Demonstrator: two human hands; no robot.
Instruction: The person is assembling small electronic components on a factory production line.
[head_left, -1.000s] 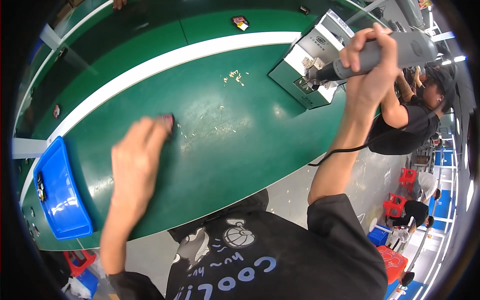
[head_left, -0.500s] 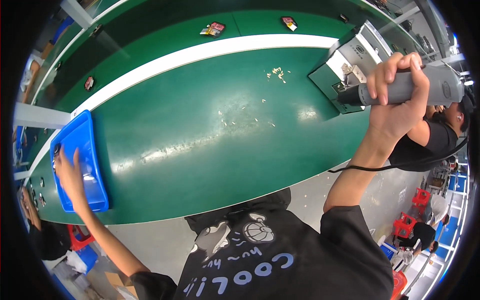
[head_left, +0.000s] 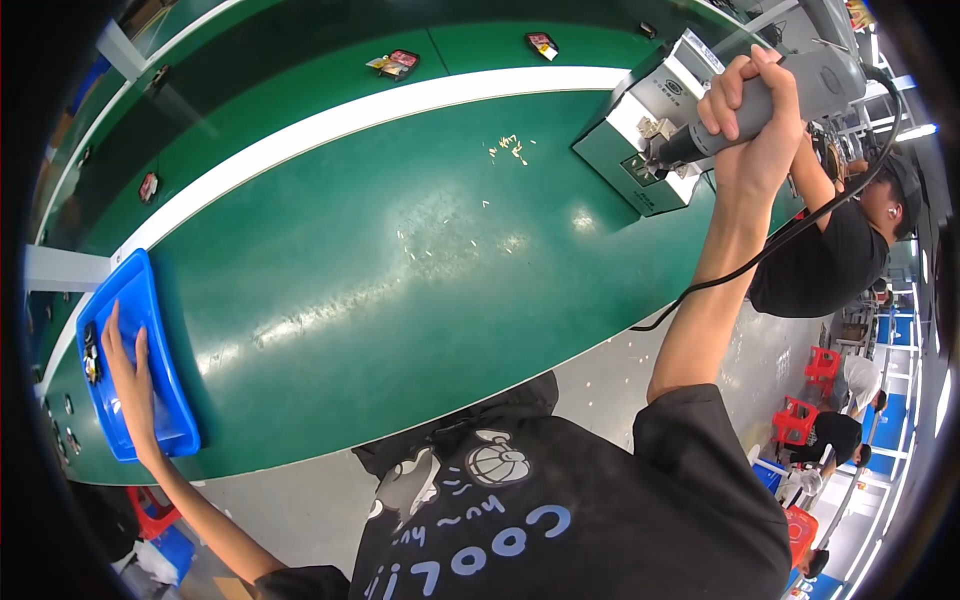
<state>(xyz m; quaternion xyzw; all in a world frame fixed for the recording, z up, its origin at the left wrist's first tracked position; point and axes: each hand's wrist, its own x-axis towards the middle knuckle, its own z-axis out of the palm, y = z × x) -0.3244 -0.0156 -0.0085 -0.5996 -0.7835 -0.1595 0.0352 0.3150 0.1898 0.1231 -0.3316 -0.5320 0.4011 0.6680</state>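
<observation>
My right hand [head_left: 755,125] is wrapped round a grey electric screwdriver [head_left: 820,85] with a dark nose. The screwdriver's nose reaches the metal mechanism on the front of a grey-and-green box [head_left: 612,150], which looks like a screw feeder. Whether the bit touches it, I cannot tell. My left hand [head_left: 128,385] is over the blue tray [head_left: 172,370] at the far left, fingers stretched and apart, holding nothing. Beside those fingers, against the tray's left side, lies a small black part [head_left: 92,355].
The screwdriver's black cable [head_left: 790,240] loops past my right forearm. Small pale bits [head_left: 512,148] are scattered on the green table [head_left: 400,310]. Behind a white rail [head_left: 330,130], several small parts [head_left: 395,63] lie on a green strip. A person in black [head_left: 825,255] is close at right.
The view has shifted. My right hand has brought the screwdriver's nose to the box's mechanism. My left hand, blurred near the black part before, is now beside it with fingers extended.
</observation>
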